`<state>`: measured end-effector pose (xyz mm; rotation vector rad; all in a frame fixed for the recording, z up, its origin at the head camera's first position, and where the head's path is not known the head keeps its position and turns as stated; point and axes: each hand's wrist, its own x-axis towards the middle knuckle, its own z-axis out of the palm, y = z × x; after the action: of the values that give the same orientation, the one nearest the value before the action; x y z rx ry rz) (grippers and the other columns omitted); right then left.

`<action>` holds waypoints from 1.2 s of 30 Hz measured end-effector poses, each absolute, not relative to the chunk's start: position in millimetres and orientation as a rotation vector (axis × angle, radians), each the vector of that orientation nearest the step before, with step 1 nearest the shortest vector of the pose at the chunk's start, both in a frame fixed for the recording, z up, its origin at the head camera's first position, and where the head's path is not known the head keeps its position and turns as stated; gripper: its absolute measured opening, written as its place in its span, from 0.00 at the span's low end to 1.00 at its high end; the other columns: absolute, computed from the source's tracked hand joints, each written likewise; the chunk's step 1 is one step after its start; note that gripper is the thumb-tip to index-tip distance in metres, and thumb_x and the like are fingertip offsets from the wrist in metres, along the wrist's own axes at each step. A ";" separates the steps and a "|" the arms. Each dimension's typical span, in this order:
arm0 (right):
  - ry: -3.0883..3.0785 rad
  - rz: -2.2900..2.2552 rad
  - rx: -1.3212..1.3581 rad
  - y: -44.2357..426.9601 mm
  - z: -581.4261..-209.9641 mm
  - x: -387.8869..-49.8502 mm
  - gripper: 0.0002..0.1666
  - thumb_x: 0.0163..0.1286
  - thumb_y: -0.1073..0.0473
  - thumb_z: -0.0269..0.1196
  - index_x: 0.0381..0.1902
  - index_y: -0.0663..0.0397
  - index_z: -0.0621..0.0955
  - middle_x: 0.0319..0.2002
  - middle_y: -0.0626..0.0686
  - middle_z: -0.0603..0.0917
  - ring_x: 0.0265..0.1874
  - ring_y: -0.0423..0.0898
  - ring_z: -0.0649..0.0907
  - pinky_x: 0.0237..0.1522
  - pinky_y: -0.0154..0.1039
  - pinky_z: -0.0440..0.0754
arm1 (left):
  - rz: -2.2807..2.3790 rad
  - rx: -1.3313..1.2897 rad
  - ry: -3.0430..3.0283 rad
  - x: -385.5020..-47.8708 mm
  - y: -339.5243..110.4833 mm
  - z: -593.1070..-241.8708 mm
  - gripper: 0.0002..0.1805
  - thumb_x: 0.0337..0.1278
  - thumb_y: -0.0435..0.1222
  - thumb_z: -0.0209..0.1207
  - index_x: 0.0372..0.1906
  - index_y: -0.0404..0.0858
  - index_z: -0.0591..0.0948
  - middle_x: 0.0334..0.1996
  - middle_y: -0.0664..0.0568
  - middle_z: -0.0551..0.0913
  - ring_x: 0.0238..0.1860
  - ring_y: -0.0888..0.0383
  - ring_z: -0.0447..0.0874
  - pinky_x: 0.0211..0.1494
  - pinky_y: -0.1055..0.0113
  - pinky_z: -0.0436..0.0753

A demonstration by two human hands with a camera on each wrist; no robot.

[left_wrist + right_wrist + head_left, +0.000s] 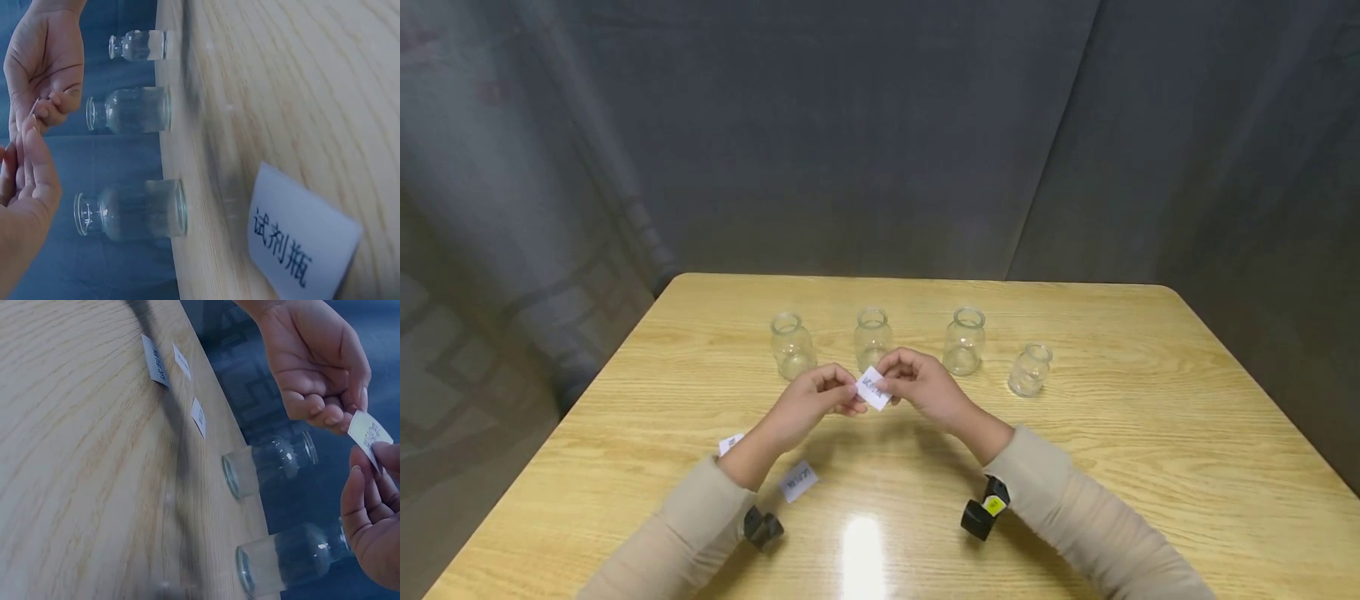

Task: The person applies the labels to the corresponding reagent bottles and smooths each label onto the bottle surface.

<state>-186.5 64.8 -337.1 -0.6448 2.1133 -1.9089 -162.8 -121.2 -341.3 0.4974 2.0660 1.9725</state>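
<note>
At the centre of the head view, the left hand (814,402) and right hand (928,385) both pinch a white label (870,386) by its opposite edges, above the table. Its printed face is turned up toward the head camera, the printing slanting from upper left to lower right; fingertips cover part of it, so the long axis probably, not certainly, follows that line. Behind stand three larger glass jars (964,342) and, right of centre, a small glass jar (1030,371). A loose label (799,481) lies lower left of centre on the wood-grained table (1150,433), which carries a bright glare (862,558) at bottom centre. A dark grey curtain (865,133) fills the top.
</note>
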 end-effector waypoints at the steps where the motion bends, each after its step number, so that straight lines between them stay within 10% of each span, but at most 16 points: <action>1: 2.117 -1.904 -0.654 65.6 -336.7 -186.2 0.08 0.56 0.72 0.56 0.35 0.71 0.72 0.25 0.51 0.75 0.24 0.41 0.75 0.27 0.33 0.75 | 1.965 0.504 2.057 -162.4 -121.4 -341.8 0.08 0.56 0.28 0.47 0.35 0.23 0.69 0.31 0.43 0.76 0.32 0.56 0.78 0.42 0.61 0.77; 21: 2.124 -1.832 -0.700 75.3 -337.4 -185.4 0.09 0.56 0.72 0.55 0.36 0.73 0.73 0.25 0.52 0.76 0.23 0.42 0.75 0.27 0.37 0.77 | 1.876 0.559 2.018 -161.4 -123.7 -347.3 0.10 0.56 0.28 0.48 0.38 0.22 0.71 0.36 0.29 0.74 0.33 0.55 0.78 0.42 0.61 0.77; 36: 2.231 -1.768 -0.705 75.1 -340.6 -184.5 0.08 0.55 0.71 0.57 0.35 0.70 0.74 0.26 0.53 0.76 0.25 0.43 0.74 0.28 0.33 0.76 | 1.872 0.566 2.070 -161.1 -123.0 -352.0 0.09 0.55 0.30 0.50 0.35 0.25 0.71 0.32 0.43 0.77 0.35 0.54 0.78 0.44 0.60 0.76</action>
<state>-184.5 75.1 -340.6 -0.7047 2.2314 -1.7683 -161.1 -123.0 -352.0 0.5657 2.0699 1.8716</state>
